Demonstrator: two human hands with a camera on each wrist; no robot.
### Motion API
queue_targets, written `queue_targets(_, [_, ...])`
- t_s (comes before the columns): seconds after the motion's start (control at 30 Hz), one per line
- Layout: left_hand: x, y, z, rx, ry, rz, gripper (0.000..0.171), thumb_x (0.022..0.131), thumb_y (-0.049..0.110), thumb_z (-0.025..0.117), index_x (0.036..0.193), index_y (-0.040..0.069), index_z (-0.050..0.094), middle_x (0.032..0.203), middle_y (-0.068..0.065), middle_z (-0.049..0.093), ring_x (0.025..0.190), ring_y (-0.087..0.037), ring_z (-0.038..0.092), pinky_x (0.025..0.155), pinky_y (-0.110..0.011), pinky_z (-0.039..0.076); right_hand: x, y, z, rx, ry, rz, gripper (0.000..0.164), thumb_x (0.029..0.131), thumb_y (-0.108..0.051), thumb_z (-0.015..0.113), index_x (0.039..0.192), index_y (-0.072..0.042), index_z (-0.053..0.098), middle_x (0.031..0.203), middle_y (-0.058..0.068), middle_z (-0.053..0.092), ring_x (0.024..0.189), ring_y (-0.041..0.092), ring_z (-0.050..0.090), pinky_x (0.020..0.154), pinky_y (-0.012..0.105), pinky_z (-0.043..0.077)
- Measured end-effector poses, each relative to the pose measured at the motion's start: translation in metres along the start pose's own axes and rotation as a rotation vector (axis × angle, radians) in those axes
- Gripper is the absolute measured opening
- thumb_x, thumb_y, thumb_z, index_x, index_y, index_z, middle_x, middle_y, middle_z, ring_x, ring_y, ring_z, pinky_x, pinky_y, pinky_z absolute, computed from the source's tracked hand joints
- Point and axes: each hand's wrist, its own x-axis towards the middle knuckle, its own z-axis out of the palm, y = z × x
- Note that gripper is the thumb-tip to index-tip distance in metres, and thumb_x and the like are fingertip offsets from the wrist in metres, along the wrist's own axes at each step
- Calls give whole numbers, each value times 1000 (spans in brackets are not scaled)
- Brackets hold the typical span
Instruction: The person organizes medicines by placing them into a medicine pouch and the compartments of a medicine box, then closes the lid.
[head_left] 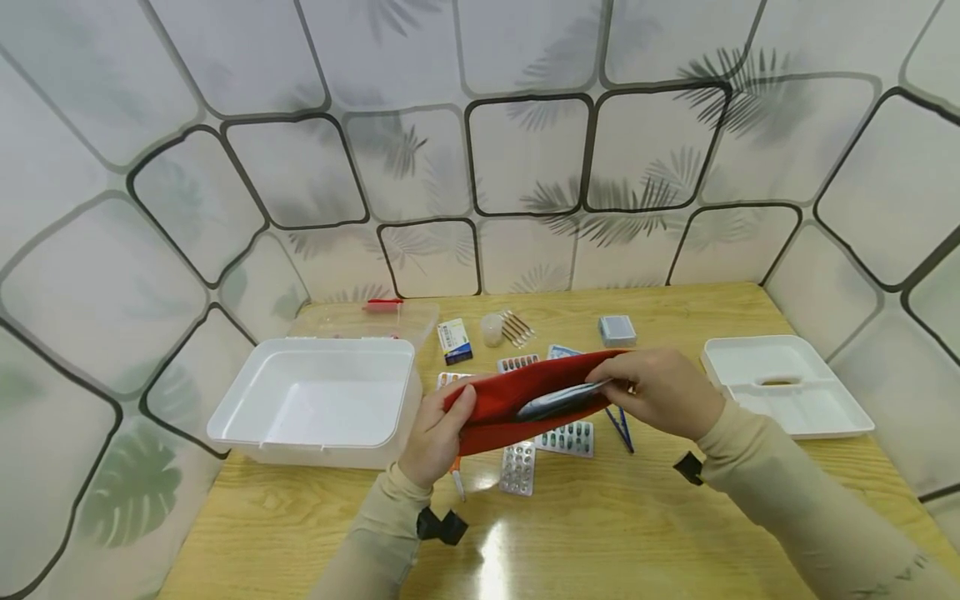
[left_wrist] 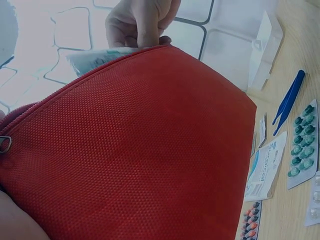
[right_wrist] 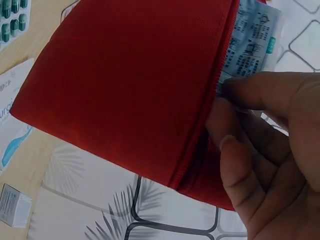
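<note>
A red zippered pouch (head_left: 495,396) is held above the table, its mouth gaping upward. My left hand (head_left: 435,433) grips the pouch's left end, with the thumb on the near side. At the pouch's right side, my right hand (head_left: 663,387) pinches the edge of a clear plastic packet (right_wrist: 250,45) with dark printing and a green mark. Part of this packet (head_left: 555,402) sticks out of the mouth; its lower part is hidden inside the pouch. The zipper pull (left_wrist: 5,144) shows near the left hand.
A white box (head_left: 322,408) stands left, a white tray (head_left: 780,412) right. Around the pouch lie blister packs (head_left: 517,468), blue tweezers (left_wrist: 290,102) and a surgical packet (left_wrist: 265,172). Behind are a medicine box (head_left: 454,342), cotton swabs (head_left: 517,329) and a small box (head_left: 617,331).
</note>
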Motion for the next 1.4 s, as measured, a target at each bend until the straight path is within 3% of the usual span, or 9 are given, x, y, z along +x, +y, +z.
queue_targets(0.23, [-1,-3,3,-33,-27,20,31,102,6,40,119,-9,61,110,-22,66,99,-14,61,87,-29,49,0,-6,11,17,-117,1,20,75,-7,79,89,-20,73,84,-9,70,72,3,64,60,28,53])
queue_targets(0.8, [-3,-5,6,5,-39,34,31,102,6,40,119,-6,63,112,-17,67,104,-17,61,91,-30,47,2,-16,21,39,-311,96,12,85,-10,69,94,-17,74,85,-6,70,69,2,59,64,27,52])
queue_targets(1.1, [-4,-5,4,-36,-12,3,32,103,8,39,118,-11,61,110,-24,65,102,-14,59,89,-28,47,1,-18,21,6,-253,70,17,84,-15,72,101,-15,71,92,-6,70,81,7,64,71,33,54])
queue_targets(1.4, [-3,-3,-1,-97,39,-83,37,103,17,41,119,-9,60,113,-22,64,100,-16,60,87,-29,49,4,-17,10,45,-79,-18,25,77,-10,79,100,-15,69,96,-6,67,84,7,62,67,30,54])
